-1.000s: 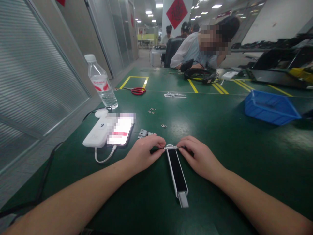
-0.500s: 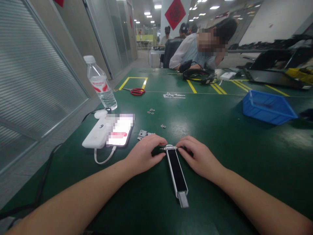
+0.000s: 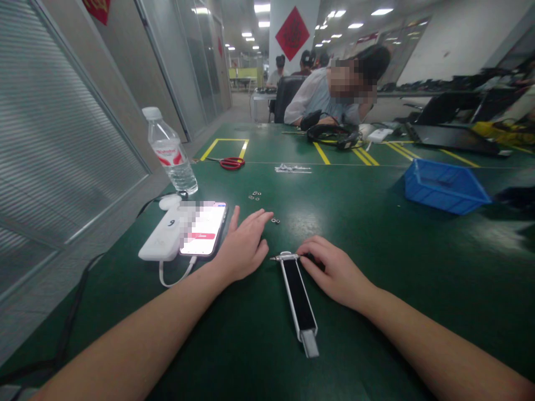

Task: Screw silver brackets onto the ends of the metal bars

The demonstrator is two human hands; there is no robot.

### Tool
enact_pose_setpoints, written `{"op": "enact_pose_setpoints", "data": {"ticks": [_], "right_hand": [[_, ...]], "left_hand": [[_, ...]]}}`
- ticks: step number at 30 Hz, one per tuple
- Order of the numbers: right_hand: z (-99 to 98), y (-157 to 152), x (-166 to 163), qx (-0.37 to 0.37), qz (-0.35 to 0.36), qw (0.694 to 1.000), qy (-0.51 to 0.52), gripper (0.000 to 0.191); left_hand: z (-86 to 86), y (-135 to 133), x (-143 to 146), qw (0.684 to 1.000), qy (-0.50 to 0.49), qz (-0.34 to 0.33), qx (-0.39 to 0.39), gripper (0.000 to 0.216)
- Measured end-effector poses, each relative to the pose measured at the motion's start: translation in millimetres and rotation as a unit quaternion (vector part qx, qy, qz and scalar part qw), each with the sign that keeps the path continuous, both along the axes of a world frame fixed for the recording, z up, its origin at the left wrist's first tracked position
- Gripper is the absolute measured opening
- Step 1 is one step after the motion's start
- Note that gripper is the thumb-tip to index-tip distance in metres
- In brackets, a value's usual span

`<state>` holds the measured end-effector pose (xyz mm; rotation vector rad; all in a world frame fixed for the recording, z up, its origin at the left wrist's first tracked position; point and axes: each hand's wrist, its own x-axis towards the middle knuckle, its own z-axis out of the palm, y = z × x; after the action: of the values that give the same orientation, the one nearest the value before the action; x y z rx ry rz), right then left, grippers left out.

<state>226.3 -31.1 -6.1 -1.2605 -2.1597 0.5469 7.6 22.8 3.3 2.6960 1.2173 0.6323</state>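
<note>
On the table lies a long, narrow white-framed piece with a black face [image 3: 300, 295] and a grey tab [image 3: 310, 343] at its near end. A thin metal pin [image 3: 288, 257] runs crosswise through its far end, its tip sticking out at the left. My right hand [image 3: 334, 273] pinches the pin's right end between thumb and fingertips. My left hand [image 3: 246, 248] is off the piece, fingers stretched out, its fingertips just beside two small metal nuts [image 3: 275, 221]. Beyond them lie several small metal rings [image 3: 254, 195].
Left of my left hand sit a phone [image 3: 204, 231], a cabled white power bank [image 3: 161, 236] and a water bottle [image 3: 171, 153]. Scissors [image 3: 232, 163] and thin white strips [image 3: 292, 168] lie farther back. A blue bin [image 3: 445, 186] stands right; a person [image 3: 317, 92] leans on the far side.
My left hand has let go of the pin's left end and moved up and left, its fingers opening and covering the metal bracket seen before. My right hand stays at the pin.
</note>
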Motion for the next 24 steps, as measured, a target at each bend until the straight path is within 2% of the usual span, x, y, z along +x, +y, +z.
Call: {"op": "enact_pose_setpoints", "data": {"ticks": [5,10,16,24], "right_hand": [[0.5,0,-1,0.004,0.004,1.000,0.013,0.016],[2.1,-1,-1,0.001,0.002,1.000,0.014,0.016],[6.1,-1,0,-0.009,0.004,1.000,0.013,0.015],[11.2,0,3,-0.014,0.012,1.000,0.013,0.017]], "left_hand": [[-1.8,2,3,0.997,0.063,-0.002,-0.040,0.062],[-0.9,2,3,0.996,0.082,-0.023,-0.033,0.057],[0.3,0,3,0.999,0.046,-0.003,-0.006,0.043],[5.5,-8,-5,0.999,-0.007,-0.028,0.024,0.040]]}}
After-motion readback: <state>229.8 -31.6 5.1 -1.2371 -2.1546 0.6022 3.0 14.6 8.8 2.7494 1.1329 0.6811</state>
